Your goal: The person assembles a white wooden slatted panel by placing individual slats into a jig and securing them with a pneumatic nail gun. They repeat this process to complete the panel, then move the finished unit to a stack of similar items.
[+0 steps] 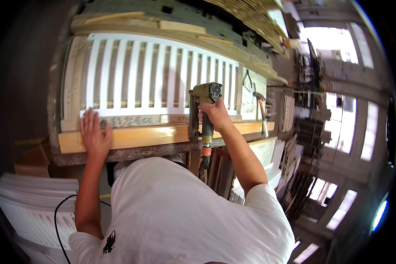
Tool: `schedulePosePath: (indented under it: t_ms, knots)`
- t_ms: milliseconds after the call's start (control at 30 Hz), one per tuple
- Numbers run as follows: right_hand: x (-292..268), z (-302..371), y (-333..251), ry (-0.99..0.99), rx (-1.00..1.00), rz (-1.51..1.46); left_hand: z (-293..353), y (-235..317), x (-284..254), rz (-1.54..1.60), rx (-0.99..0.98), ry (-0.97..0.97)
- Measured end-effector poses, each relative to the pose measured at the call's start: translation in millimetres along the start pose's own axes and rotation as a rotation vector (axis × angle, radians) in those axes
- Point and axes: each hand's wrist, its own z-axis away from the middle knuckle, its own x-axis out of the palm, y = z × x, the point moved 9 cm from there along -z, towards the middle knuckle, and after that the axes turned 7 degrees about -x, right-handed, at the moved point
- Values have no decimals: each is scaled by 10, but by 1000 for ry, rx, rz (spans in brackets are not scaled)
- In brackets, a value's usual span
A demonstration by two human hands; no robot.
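Note:
A white slatted panel (137, 111) lies flat on the workbench inside a wooden frame. My right hand (215, 115) is wrapped round the handle of a pneumatic nail gun (207, 90), held over the panel's near right part. An orange and black air hose coupling (206, 152) hangs from the gun's handle. My left hand (95, 134) lies flat at the near left corner, fingertips on the panel's near rail and palm over the yellow wooden edge strip (145, 137). The gun hides part of the panel, and I cannot tell whether its nose touches it.
A hammer (262, 110) and pliers (249, 82) lie on a board right of the panel. Loose wood strips (182, 27) line the bench's far side. Stacked white slatted panels (35, 211) stand at lower left, near a black cable (56, 215) and a cardboard box (33, 160).

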Motion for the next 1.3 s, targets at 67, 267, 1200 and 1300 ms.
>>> schedulePosePath:
  t_ms: [67,267,1200,1300]
  knots:
    - [-767,-28,209,213,-28,-5,-23,2,50,-23,11,2]
    - [-2826,-436,914,410,29,1018,-233,454,347,15,19,-6]
    - [-2247,-715,-395,381,-885,1031,-2283,2519,1208,-315,163,-79]
    - [-1897,-440,-1046,433,-1231,1068,-2003,2968,657,-195,299,100]
